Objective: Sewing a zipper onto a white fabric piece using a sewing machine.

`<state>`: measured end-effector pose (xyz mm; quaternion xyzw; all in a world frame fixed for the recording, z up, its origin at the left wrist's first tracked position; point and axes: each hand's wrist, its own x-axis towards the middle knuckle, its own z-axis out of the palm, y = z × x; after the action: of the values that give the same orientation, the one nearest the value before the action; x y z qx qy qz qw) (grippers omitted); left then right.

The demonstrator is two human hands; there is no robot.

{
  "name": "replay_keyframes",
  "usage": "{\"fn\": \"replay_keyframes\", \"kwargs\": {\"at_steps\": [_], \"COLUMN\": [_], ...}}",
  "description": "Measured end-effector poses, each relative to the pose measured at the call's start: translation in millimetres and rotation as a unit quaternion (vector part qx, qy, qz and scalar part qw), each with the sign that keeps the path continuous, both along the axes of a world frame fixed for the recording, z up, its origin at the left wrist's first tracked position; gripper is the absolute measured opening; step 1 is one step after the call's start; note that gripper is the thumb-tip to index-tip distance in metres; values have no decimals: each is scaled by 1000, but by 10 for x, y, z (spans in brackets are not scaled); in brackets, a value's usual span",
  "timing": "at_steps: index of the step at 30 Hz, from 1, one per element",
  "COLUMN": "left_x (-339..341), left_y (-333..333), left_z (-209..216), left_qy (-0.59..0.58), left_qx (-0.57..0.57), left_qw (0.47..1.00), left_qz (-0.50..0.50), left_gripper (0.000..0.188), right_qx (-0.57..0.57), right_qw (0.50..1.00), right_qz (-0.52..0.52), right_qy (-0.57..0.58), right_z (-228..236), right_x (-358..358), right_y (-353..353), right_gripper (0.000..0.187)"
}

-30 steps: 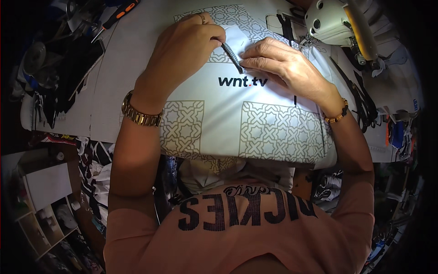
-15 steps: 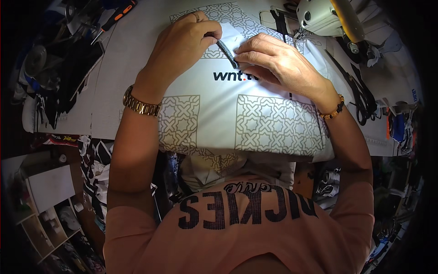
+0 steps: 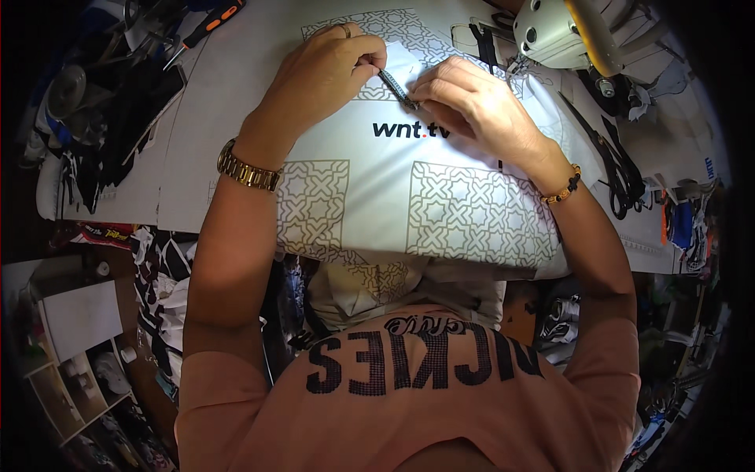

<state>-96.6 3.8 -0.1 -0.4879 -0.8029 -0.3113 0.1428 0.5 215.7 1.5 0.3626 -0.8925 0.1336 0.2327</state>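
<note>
While my left hand (image 3: 334,63) and right hand (image 3: 481,106) pinch opposite ends of a narrow dark strip (image 3: 398,88), softly creased, lattice-printed white cloth (image 3: 377,204) spreads beneath my fingers (image 3: 450,76); a rounded sewing machine (image 3: 554,39) crowds just beyond the right ones, long scissors (image 3: 604,149) outward, a slim screwdriver (image 3: 208,30) leftward.

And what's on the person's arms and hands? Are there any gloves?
No gloves! The left hand has a ring on one finger, and its wrist wears a shiny gold-coloured band made of links. The right hand has a yellow-orange and dark beaded bracelet at the wrist. The shirt's pinkish-orange sleeves are short, so both forearms are bare.
</note>
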Motion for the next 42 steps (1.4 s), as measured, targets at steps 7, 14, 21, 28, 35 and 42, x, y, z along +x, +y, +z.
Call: {"fn": "replay_keyframes", "kwargs": {"at_steps": [7,14,21,28,35,42], "left_x": [5,66,72,80,74,75], "left_y": [-44,7,38,40,57,-43], "left_z": [4,7,-1,3,-34,275], "left_qy": [-31,18,15,23,25,-217], "left_qx": [-36,-25,-22,-33,-17,-32], "left_qw": [999,999,999,999,999,974], "left_qz": [-5,14,21,23,24,-52], "left_gripper": [11,17,16,16,14,18], "right_qx": [-149,-369,-422,-353,-239,-136], "right_qw": [970,852,822,875,948,987], "right_qz": [-73,-73,-107,-124,-149,-83], "right_qy": [-177,-365,-368,-306,-146,-30], "right_z": [52,15,27,-5,34,101], "right_x": [-16,-73,-55,-77,-50,-16], "right_y": [76,141,139,54,71,100], "right_gripper": [15,18,26,30,14,13]}}
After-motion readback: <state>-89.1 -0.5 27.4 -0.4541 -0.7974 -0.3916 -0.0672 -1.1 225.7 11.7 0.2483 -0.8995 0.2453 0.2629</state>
